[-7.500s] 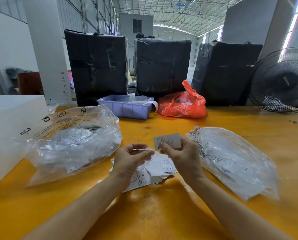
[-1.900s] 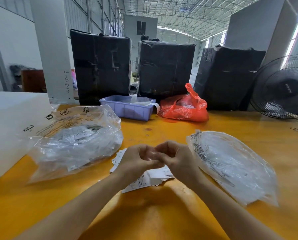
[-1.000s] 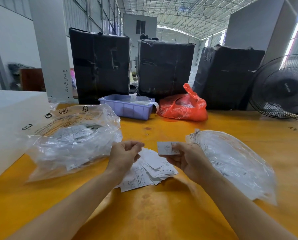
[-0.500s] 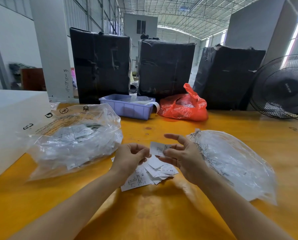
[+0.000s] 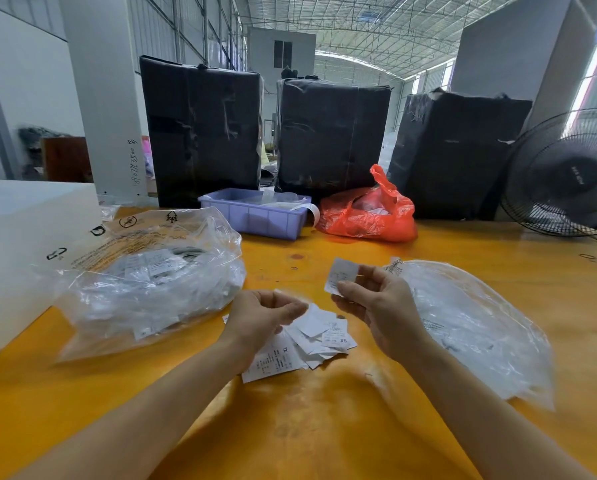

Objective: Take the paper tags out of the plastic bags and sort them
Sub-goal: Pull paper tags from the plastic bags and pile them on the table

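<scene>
2 clear plastic bags (image 5: pixel 144 282) (image 5: pixel 463 327), 3 black-wrapped boxes (image 5: pixel 200 129) (image 5: pixel 331 133) (image 5: pixel 456 150), 1 red bag (image 5: pixel 366 213), 1 purple tray (image 5: pixel 252 216), 1 fan (image 5: pixel 564 174).

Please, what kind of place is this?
Probably a warehouse or packing hall: a high metal truss roof, large black-wrapped bales behind the yellow table, and a standing fan.

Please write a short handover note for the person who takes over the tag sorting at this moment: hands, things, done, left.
Right hand pinches one paper tag, held up above the table. Left hand is curled over the loose tag pile; whether it holds anything is unclear.
Left clear bag is full of tags. Right clear bag lies flatter; its contents are hard to read.
Done: a small pile of tags is out, between the hands.
Left: place the held tag, empty the bags, sort the pile.
</scene>
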A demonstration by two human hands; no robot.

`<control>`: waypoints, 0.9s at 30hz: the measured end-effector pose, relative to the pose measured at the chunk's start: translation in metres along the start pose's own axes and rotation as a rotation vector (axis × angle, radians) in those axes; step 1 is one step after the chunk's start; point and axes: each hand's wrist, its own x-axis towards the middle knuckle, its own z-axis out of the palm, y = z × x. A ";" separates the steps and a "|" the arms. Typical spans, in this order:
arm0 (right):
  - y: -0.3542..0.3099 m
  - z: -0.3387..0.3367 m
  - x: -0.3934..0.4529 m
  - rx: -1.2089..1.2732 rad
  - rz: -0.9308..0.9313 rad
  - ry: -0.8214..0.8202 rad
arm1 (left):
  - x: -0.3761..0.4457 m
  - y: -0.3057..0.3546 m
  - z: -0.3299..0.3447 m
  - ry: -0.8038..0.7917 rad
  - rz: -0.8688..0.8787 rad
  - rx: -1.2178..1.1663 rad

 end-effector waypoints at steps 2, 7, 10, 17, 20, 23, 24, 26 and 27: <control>0.000 0.003 -0.002 -0.016 0.009 -0.044 | -0.001 0.001 0.002 -0.015 0.018 0.014; 0.004 0.010 -0.007 -0.268 -0.118 -0.062 | -0.004 0.003 0.004 -0.070 0.047 0.029; 0.006 0.011 -0.008 -0.268 -0.167 -0.043 | -0.005 0.004 0.005 -0.093 0.042 0.039; 0.009 0.010 -0.007 -0.355 -0.239 -0.017 | -0.005 0.006 0.008 -0.124 -0.003 -0.004; 0.010 0.010 -0.007 -0.362 -0.254 -0.026 | -0.005 0.007 0.009 -0.142 -0.026 -0.024; 0.011 0.010 -0.007 -0.391 -0.272 -0.032 | -0.005 0.007 0.008 -0.160 -0.058 -0.080; 0.011 0.010 -0.007 -0.397 -0.274 -0.033 | -0.005 0.007 0.008 -0.163 -0.070 -0.106; 0.011 0.010 -0.007 -0.423 -0.278 -0.038 | -0.004 0.007 0.007 -0.170 -0.096 -0.173; 0.011 0.010 -0.008 -0.442 -0.283 -0.042 | -0.003 0.007 0.006 -0.175 -0.106 -0.205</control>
